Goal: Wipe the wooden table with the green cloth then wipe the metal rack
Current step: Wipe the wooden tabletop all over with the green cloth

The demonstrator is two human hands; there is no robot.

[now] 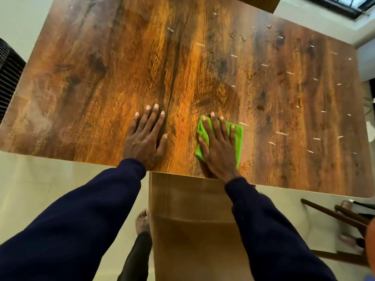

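Note:
The wooden table (101, 67) fills the upper view, dark brown with an orange grain. A folded green cloth (237, 136) lies near the table's front edge, right of centre. My right hand (218, 147) presses flat on top of the cloth, fingers spread. My left hand (147, 136) rests flat on the bare wood to the left of it, holding nothing. White crumbs and brown specks (284, 133) are scattered over the right half of the table. No metal rack is in view.
A brown table support (192, 220) drops from the front edge between my arms. A dark slatted object (8, 78) stands at the far left. A wooden chair frame (345, 220) is at the lower right. My bare foot (143, 221) is on the pale floor.

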